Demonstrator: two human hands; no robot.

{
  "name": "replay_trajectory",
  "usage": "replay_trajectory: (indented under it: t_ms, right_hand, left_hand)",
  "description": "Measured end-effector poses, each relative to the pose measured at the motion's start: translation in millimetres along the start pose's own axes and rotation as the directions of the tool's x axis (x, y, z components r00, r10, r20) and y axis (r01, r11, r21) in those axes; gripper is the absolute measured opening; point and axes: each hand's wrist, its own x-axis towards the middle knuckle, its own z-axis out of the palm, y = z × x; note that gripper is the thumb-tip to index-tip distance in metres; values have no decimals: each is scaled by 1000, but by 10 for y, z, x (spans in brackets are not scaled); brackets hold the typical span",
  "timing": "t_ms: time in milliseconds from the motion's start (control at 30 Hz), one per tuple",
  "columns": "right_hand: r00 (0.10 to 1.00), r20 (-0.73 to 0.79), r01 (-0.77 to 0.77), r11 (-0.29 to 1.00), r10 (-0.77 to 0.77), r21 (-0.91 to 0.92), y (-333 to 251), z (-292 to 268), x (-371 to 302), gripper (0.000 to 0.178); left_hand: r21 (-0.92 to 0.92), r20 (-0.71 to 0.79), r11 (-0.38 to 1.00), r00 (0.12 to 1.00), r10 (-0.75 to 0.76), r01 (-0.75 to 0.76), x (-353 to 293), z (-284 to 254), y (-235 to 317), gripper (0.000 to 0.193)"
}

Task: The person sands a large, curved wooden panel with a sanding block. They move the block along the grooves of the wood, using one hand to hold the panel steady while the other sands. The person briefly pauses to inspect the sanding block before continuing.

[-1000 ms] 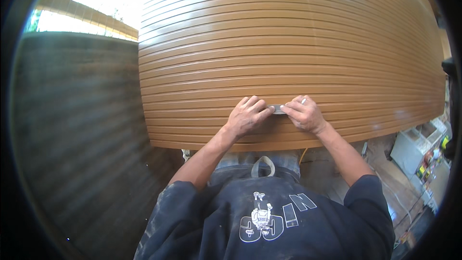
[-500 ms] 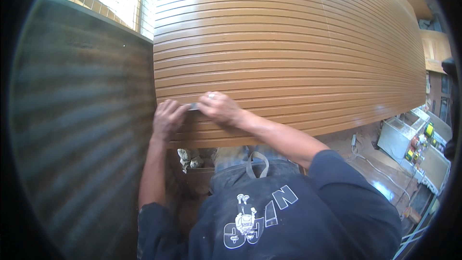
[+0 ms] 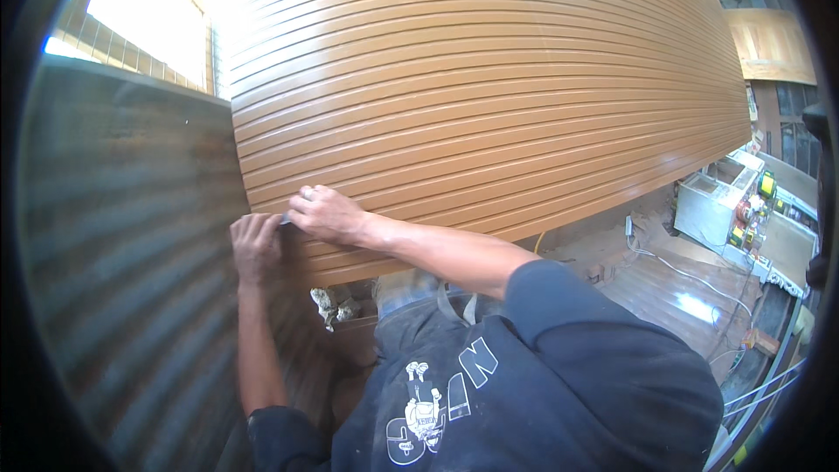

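A large brown panel [image 3: 454, 96] with long parallel grooves lies in front of me. At its near left corner, my left hand [image 3: 255, 243] is closed with bent fingers at the panel's edge. Just to its right, my right hand [image 3: 327, 214] is closed too, its knuckles over the grooves. Between the two hands shows a bit of a small light-grey strip [image 3: 285, 219], pinched from both sides. Most of that strip is hidden by my fingers, so its kind cannot be told.
A dark corrugated sheet [image 3: 131, 253] stands close along the left. To the right, a pale metal box-like machine [image 3: 706, 210] stands beyond a white cable [image 3: 686, 273] on the floor. Whitish lumps [image 3: 334, 306] lie below the panel's near edge. A wooden board [image 3: 773, 45] is at far right.
Both hands have slid left along the panel with the grey strip, up to its left edge. The whole view has also shifted, with the panel now further left.
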Motion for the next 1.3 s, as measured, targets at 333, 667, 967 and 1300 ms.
replay_trajectory:
  t_ms: [333, 667, 967, 1300]
  right_hand:
    - [976, 97, -157, 938, 195, -309, 685, -1822, -1524, 18]
    - [776, -137, -547, 549, 615, -632, 1889, -4495, -3912, 19]
    - [816, -79, -517, 661, 572, -544, 1493, -4478, -3869, 29]
    - [941, 33, -314, 903, 338, -295, 722, -2618, -2196, 33]
  left_hand:
    - [-260, -123, 934, 967, 221, -246, 1082, 663, 1886, 27]
    - [-398, -100, 809, 897, 430, -433, 2993, 1909, 5589, 28]
    - [-381, -201, 813, 898, 392, -440, 2773, 1591, 5419, 20]
    - [-317, -149, 931, 979, 140, -181, 1240, 914, 3119, 23]
